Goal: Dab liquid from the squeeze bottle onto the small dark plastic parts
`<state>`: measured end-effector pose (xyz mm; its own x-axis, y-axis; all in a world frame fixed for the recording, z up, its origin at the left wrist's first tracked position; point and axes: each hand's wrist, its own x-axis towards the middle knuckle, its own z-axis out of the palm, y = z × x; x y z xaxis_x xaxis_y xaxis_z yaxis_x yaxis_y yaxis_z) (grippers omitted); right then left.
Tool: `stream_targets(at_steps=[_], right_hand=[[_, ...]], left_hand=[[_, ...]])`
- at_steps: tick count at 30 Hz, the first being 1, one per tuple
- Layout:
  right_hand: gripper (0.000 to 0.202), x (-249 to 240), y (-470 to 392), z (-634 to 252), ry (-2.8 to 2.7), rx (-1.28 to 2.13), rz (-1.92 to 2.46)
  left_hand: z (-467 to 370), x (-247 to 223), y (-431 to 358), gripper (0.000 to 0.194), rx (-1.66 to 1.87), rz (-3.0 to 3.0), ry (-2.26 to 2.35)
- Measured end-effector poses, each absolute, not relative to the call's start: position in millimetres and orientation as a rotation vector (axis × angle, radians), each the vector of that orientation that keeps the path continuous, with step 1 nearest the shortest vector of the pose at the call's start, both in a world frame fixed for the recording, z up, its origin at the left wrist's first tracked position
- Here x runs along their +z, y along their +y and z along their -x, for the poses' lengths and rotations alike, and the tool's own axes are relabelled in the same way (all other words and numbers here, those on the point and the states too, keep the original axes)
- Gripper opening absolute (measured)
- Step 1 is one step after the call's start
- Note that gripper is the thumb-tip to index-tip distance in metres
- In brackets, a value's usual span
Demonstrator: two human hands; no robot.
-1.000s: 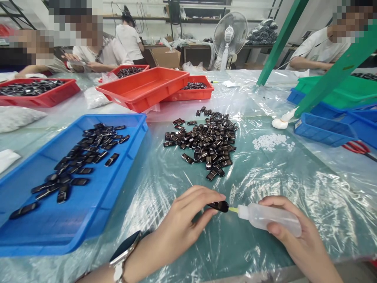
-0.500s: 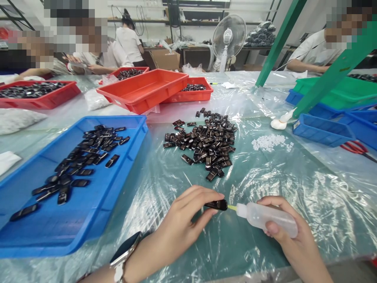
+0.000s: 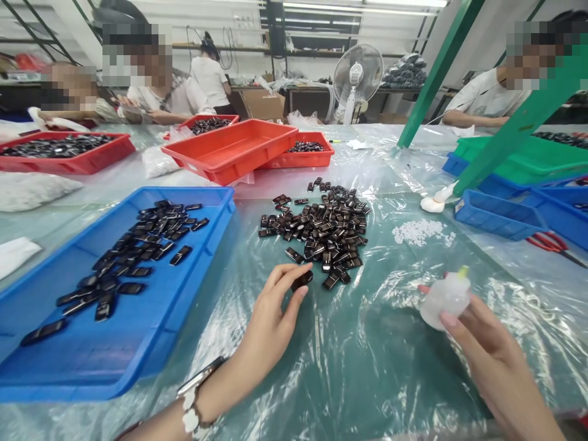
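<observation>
Between the thumb and fingers of my left hand [image 3: 271, 309] is a small glossy black plastic part [image 3: 302, 280], partly covered by the fingertips. It is held just in front of a heap of similar black parts [image 3: 333, 229] on the table. Over to the right, my right hand [image 3: 482, 343] grips a translucent white squeeze bottle [image 3: 445, 301], its yellowish nozzle tip pointing up and away from the black part. Beyond the bottle lies a scatter of tiny white pieces [image 3: 420, 233].
A blue tray [image 3: 184, 318] with several black parts stands at left. Behind are red trays [image 3: 234, 150], one resting tilted. At right are a small blue bin [image 3: 498, 214], red-handled pliers [image 3: 549, 242] and a green post [image 3: 441, 73]. Co-workers sit across the table.
The bottle's nozzle has come away from the black part. My right hand has moved right and tipped the bottle up; my left hand has moved left and forward with the part.
</observation>
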<state>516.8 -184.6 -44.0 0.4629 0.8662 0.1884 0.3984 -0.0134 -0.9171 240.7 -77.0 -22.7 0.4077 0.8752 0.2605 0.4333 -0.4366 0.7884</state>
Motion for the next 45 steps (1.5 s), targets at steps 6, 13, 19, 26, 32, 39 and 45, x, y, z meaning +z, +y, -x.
stream_targets(at_steps=[6, 13, 19, 26, 32, 39, 45], right_hand=[[0.041, -52.5, -150.4, -529.2, -1.161, 0.546, 1.671], [0.053, -55.9, -158.8, -549.5, -1.298, 0.408, 1.777], [0.031, -46.7, -113.9, -608.2, -1.583, 0.333, 1.890], [0.015, -58.7, -55.0, -631.5, -1.736, 0.082, 2.076], [0.015, -64.6, -61.4, -641.5, -1.728, 0.093, 2.133], [0.013, -54.0, -76.6, -637.3, -1.507, 0.279, 2.047], [0.019, -11.8, -127.0, -606.7, -1.083, 0.383, 1.767]], left_hand=[[-242.3, -27.3, -78.1, 0.025, 0.921, -2.029, 1.023], [-243.9, -24.1, -87.3, 0.027, 0.758, -1.977, 0.934], [-244.3, -23.5, -89.2, 0.031, 0.664, -1.949, 0.905], [-244.3, -25.3, -87.2, 0.028, 0.684, -2.000, 0.911], [-244.9, -25.6, -88.4, 0.031, 0.675, -2.005, 0.890], [-244.5, -21.5, -92.9, 0.036, 0.602, -2.033, 0.849], [-244.6, -21.8, -96.4, 0.039, 0.755, -2.225, 0.728]])
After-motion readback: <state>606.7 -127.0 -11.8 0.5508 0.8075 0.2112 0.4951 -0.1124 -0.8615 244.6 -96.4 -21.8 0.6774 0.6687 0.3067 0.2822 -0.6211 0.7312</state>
